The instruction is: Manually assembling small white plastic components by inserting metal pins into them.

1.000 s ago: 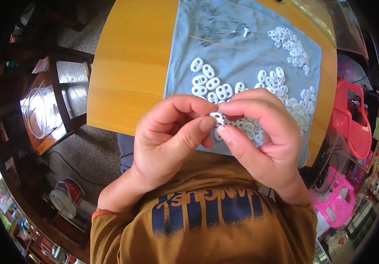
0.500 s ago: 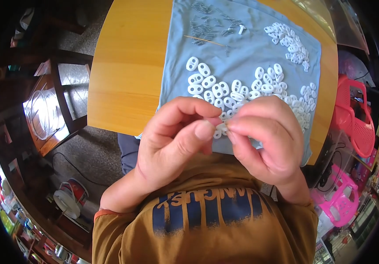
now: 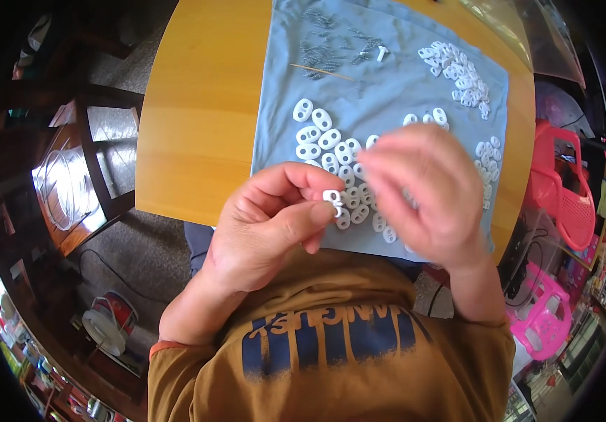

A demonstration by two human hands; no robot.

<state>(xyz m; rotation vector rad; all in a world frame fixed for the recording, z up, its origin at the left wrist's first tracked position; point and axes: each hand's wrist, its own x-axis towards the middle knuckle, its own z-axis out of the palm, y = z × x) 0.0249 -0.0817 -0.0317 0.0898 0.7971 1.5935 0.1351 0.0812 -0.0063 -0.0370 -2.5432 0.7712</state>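
Between the thumb and index finger of my left hand [image 3: 264, 224] is a small white plastic cord lock [image 3: 332, 196] with a round hole showing. My right hand [image 3: 435, 193] hovers to its right, over the loose white two-hole oval pieces [image 3: 329, 138] on the cloth. Motion smears its fingers, so whether they hold anything is hidden. Several oval pieces lie spread in front of both hands, some partly covered by the right hand.
A light blue cloth [image 3: 387, 91] covers part of the yellow wooden table [image 3: 197, 105]. Small metal springs [image 3: 319, 55], a thin wooden stick [image 3: 320, 72] and a white T-shaped piece [image 3: 382, 53] lie at the back. Smaller white parts [image 3: 461, 76] are heaped at the back right. Pink chairs [image 3: 563, 186] stand right.
My right hand has come away from the left, moving up and to the right. The cord lock stays in my left hand, now more exposed. The view has shifted slightly.
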